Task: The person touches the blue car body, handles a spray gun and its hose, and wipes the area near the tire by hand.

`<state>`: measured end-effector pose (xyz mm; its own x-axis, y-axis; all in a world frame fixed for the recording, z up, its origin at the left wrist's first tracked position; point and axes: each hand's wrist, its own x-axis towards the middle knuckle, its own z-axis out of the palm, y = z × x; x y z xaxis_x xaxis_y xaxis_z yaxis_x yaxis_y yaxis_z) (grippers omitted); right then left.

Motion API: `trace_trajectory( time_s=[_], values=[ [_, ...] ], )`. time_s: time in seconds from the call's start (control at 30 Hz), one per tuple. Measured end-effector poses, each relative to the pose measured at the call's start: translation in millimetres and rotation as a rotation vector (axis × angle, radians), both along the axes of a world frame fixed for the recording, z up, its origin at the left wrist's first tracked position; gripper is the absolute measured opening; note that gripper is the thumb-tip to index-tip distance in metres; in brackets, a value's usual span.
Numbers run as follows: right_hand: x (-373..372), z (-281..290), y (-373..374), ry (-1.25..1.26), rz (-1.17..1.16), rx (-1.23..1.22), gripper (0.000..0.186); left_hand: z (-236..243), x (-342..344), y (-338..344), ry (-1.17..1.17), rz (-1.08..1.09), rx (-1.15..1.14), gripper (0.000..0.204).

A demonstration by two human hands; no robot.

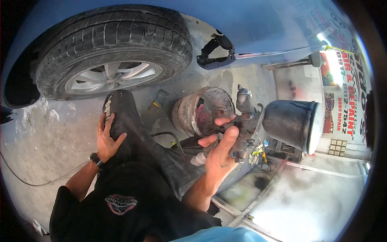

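Note:
My right hand [223,150] is wrapped round a dark, paint-stained spray gun [246,131], held up on the right. The gun's black cup [287,123] has a pale end and lies sideways, pointing right. A ribbed hose fitting [198,159] shows below the hand. On my bent knee, in dark trousers [125,121], my left hand [107,142] rests with its fingers spread, holding nothing. Beyond that knee stands a car wheel [115,76] with a silver rim, under a blue body panel [258,24].
Behind the gun stands a stained bucket [186,115] with reddish cloth inside. A flat brush-like tool [160,99] lies on the grey floor. A black bracket [217,51] hangs from the car's edge. Dark hoses [48,184] cross the floor. A printed banner [342,97] is at the right.

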<state>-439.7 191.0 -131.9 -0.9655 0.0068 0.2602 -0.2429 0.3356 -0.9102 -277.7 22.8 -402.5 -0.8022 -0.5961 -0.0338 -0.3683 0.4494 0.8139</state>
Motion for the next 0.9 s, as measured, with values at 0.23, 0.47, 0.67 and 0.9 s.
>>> trace_trajectory(
  time_s=[0.23,0.47,0.67,0.9],
  values=[
    [2.6,18.9,-7.9,-0.039,0.008,-0.038,0.050,1.6,-0.1,-1.0,-0.001,-0.009,-0.003,0.086],
    [0.2,34.3,-20.5,-0.147,-0.052,-0.018,0.039,3.3,2.4,-0.5,0.003,-0.002,0.018,0.086],
    [-0.1,31.1,-26.6,-0.253,0.001,-0.022,0.040,1.7,3.3,-1.2,0.012,0.004,0.026,0.086],
    [-3.1,47.9,-20.6,-0.207,-0.032,0.124,0.063,1.6,3.8,-1.3,0.033,-0.002,0.028,0.086]
  ],
)
